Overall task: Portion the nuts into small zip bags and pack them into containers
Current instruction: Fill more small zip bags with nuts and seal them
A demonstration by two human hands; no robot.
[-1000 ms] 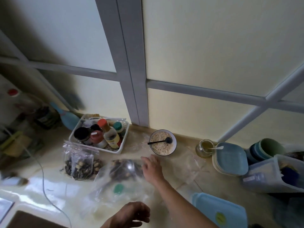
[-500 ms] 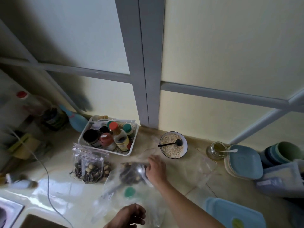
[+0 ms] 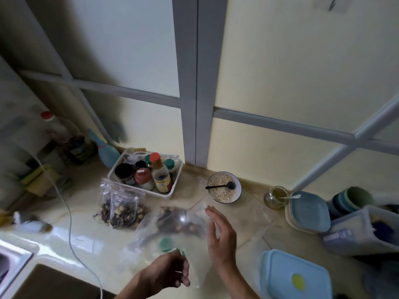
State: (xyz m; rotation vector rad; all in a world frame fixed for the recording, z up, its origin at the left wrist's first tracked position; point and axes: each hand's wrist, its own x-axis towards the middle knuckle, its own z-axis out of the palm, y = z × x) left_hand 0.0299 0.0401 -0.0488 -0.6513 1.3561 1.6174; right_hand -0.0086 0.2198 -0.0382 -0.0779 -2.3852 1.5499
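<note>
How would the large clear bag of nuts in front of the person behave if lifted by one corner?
The large clear bag looks thin and crumpled, so probably floppy. Its nuts sit bunched at one end, so they would likely slide and sag downward.

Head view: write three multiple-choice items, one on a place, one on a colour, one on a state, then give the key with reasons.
1. Where does the black spoon rest?
A. In the bowl of oats
B. In the white basket
C. On the blue lid

2. What colour is the round sticker on the blue container lid nearest the camera?
A. Red
B. Yellow-green
C. White

3. How does the right hand stand?
A. Curled into a fist
B. Gripping the spoon
C. Open, fingers straight, beside the large clear bag

Key: 1 A, the spoon's head lies on the oats and its handle sticks over the rim. 2 B, a yellow-green dot shows on the lid. 3 C, the fingers are spread by the bag, while the left hand pinches the bag's near edge.
</note>
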